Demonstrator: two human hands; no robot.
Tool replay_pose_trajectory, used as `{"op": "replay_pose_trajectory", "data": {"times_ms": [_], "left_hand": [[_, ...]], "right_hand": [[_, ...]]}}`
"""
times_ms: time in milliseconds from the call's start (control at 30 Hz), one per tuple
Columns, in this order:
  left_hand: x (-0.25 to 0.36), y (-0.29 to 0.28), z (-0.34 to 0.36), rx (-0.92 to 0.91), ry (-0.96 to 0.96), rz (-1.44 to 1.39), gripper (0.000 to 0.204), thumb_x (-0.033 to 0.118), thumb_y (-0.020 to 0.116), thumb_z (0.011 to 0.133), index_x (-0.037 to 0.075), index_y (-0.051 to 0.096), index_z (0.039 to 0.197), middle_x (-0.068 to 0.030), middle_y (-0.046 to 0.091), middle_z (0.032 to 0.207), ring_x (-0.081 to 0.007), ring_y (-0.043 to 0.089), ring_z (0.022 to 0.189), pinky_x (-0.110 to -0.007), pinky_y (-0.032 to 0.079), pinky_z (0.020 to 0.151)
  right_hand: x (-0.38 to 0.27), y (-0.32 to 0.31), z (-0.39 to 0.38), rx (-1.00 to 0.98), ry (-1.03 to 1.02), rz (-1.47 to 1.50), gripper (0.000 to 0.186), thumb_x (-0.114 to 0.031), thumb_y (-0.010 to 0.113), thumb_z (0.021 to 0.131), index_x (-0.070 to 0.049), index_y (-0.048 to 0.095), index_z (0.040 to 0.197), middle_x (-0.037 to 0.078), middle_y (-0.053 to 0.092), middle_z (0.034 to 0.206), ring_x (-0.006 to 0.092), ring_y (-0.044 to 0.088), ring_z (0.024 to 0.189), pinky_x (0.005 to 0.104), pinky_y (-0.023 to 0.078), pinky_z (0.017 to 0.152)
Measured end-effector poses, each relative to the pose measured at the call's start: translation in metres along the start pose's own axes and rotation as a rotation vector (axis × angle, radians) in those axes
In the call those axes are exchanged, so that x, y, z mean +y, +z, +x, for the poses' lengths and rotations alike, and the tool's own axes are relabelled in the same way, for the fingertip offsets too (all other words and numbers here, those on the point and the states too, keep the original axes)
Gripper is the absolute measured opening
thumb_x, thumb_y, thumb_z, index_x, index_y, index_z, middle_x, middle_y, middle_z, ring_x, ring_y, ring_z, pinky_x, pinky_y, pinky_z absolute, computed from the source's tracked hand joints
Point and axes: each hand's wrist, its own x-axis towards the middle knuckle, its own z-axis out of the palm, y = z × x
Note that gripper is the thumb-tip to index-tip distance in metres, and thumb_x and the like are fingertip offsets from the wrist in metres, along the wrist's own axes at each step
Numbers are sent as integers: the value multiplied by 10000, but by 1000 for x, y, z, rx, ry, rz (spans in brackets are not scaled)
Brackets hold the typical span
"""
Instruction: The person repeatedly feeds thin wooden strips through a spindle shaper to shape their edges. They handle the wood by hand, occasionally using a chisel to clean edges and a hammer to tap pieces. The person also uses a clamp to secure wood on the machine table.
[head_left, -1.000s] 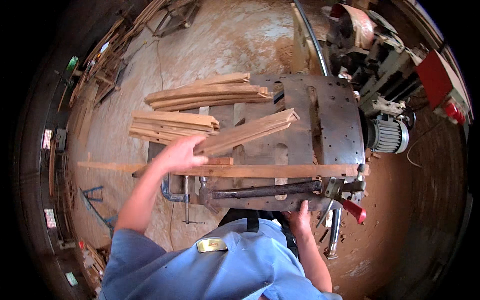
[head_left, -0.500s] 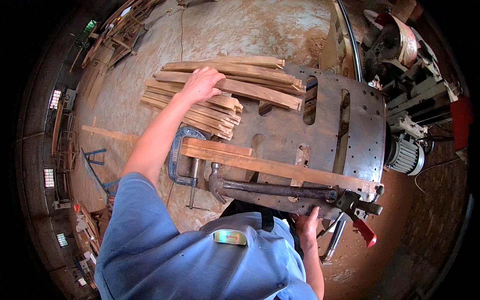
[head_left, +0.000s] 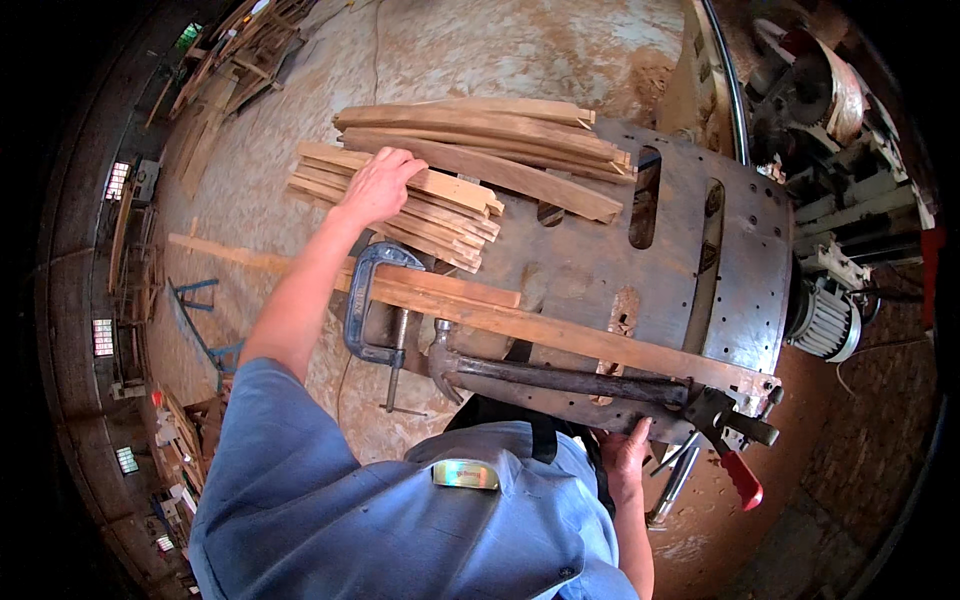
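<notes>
My left hand rests with bent fingers around the top wooden strip of the nearer pile. Several more strips with notched ends lie under it. Just beyond is a second pile of wooden strips, with a darker, slightly curved strip along its near side. My right hand is at the near edge of the metal machine table, thumb against the edge; its other fingers are mostly hidden. Between my hands a blue C-clamp grips a long wooden board at the table's left end.
A hammer lies along the near edge, beside a toggle clamp with a red handle. Slots run through the tabletop. To the right are an electric motor and machine parts with a saw blade. A blue metal frame stands at left.
My left hand has let go of the darker strip at the far pile and moved nearer, onto the near pile. The view has shifted slightly; my right hand stays at the edge.
</notes>
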Motion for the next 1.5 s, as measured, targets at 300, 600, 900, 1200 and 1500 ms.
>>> {"op": "replay_pose_trajectory", "data": {"times_ms": [300, 600, 900, 1200, 1500], "left_hand": [[13, -17, 7, -100, -427, -76, 315, 216, 549, 873, 13, 648, 1092, -183, 631, 1102, -360, 576, 1040, -445, 452, 951], [-7, 31, 14, 54, -1338, -884, 505, 404, 655, 873, 15, 587, 1188, -82, 679, 934, -147, 639, 814, -323, 523, 695], [1, 4, -36, 535, -733, -2048, 319, 202, 529, 948, 51, 524, 1228, -102, 608, 1180, -237, 550, 1131, -439, 403, 1031], [169, -76, 78, 309, -205, -1520, 318, 181, 581, 937, -18, 527, 1180, -114, 634, 1041, -218, 643, 905, -365, 542, 805], [373, -33, 97, 282, 381, -772, 372, 329, 661, 855, 68, 610, 1115, -123, 687, 907, -267, 683, 794, -385, 575, 698]], "right_hand": [[1, -1, 1, -11, -13, 8, 678, -626, 287, 972, -166, 290, 1469, 66, 408, 1465, 296, 433, 1315, 515, 381, 1063], [0, 7, -1, 19, -7, -26, 681, -629, 298, 969, -156, 303, 1459, 70, 426, 1443, 296, 433, 1309, 514, 378, 1059], [-12, 25, -8, 137, 19, 38, 632, -512, 326, 1008, -57, 304, 1446, 155, 425, 1424, 341, 449, 1289, 538, 370, 1073], [2, 10, 0, 276, -45, 103, 632, -479, 483, 976, 5, 382, 1368, 146, 534, 1299, 351, 572, 1131, 505, 497, 924], [12, 9, 7, 97, -173, 97, 651, -532, 437, 975, -99, 292, 1440, 122, 417, 1431, 340, 448, 1285, 561, 432, 986]]}}
